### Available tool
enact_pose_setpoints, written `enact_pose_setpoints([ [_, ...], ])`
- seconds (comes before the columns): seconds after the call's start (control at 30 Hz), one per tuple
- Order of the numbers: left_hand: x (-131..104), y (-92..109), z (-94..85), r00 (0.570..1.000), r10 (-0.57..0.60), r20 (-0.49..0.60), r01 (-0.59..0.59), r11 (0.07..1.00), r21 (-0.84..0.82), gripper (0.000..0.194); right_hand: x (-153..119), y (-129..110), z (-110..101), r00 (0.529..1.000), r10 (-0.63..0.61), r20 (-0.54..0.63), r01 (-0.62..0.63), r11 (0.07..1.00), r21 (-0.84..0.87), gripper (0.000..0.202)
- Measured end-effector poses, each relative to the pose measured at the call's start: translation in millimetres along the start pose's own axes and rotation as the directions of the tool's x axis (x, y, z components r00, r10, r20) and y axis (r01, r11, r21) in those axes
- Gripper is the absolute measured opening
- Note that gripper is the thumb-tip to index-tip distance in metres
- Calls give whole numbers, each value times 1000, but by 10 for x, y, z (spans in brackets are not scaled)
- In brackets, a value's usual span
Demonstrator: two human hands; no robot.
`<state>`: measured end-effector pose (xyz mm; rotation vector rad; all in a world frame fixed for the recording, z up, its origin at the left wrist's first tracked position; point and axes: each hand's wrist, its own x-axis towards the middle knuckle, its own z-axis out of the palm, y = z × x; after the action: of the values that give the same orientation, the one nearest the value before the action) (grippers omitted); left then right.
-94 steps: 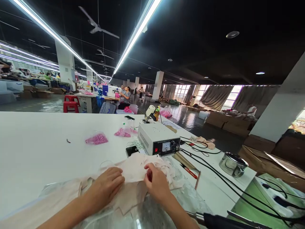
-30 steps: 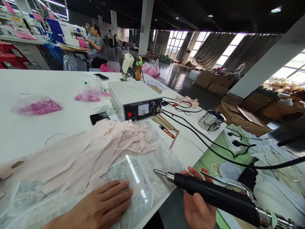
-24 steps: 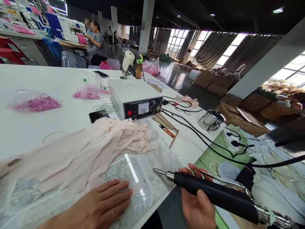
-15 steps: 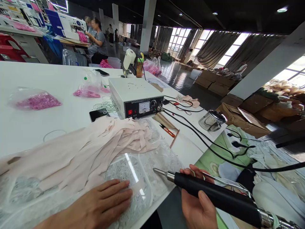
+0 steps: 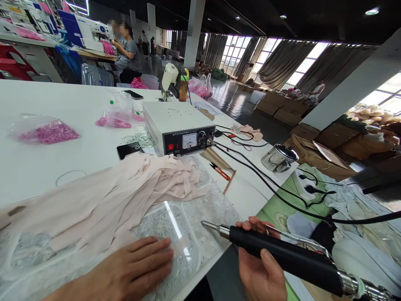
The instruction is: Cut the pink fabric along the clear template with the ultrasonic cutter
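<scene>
My left hand (image 5: 131, 265) lies flat, fingers stretched out, on a clear patterned plastic sheet (image 5: 213, 213) at the table's near edge. Just beyond it spreads a heap of pale pink fabric strips (image 5: 125, 196). In my right hand (image 5: 261, 267) is a black ultrasonic welding handpiece (image 5: 282, 255) with a pointed metal tip, which hovers near the sheet's right side and points left. The thumb rests along the near side of the barrel, and other fingers curl around behind it. A white ultrasonic generator box (image 5: 181, 129) with dial and red switch stands behind the fabric.
Black cables (image 5: 266, 179) run from the box toward the right. Orange thread snips (image 5: 221, 171), a glass jar (image 5: 278, 159), a phone (image 5: 130, 149) and bags of pink pieces (image 5: 50, 130) are on the white table. A co-worker (image 5: 130, 54) sits at a sewing machine behind.
</scene>
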<state>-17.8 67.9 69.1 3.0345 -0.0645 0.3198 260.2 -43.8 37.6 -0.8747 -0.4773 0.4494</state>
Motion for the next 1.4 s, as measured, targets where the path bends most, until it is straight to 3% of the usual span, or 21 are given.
enact_pose_setpoints([
  [0.27, 26, -52, -6, 996, 38, 84, -40, 999, 28, 55, 4, 9, 19, 1000, 11, -15, -11, 999, 36, 29],
  [0.47, -80, -62, 99, 993, 40, 113, -42, 999, 23, 64, 13, 16, 30, 999, 27, -22, -27, 999, 32, 30],
  [0.73, -169, -94, 274, 1000, -18, 3, 19, 994, -111, 53, 69, -14, 100, 999, 33, -1, -33, 996, 79, 31],
  [0.97, -118, -68, 148, 999, 20, 33, -18, 998, -56, 64, 38, -158, 212, 990, 5, 142, -22, 993, 117, 26],
  [1.07, -63, -61, 81, 995, 31, 91, -26, 998, -57, 68, -29, -180, 270, 990, 2, 138, -15, 996, 92, 25],
  [1.27, -13, -74, 19, 996, 35, 87, -25, 993, -116, 57, -87, -148, 317, 985, 42, 166, -39, 999, -26, 22],
  [1.4, 44, -26, -49, 997, 19, 76, -10, 993, -116, 52, -84, -132, 302, 982, 38, 183, -41, 999, 10, 20],
])
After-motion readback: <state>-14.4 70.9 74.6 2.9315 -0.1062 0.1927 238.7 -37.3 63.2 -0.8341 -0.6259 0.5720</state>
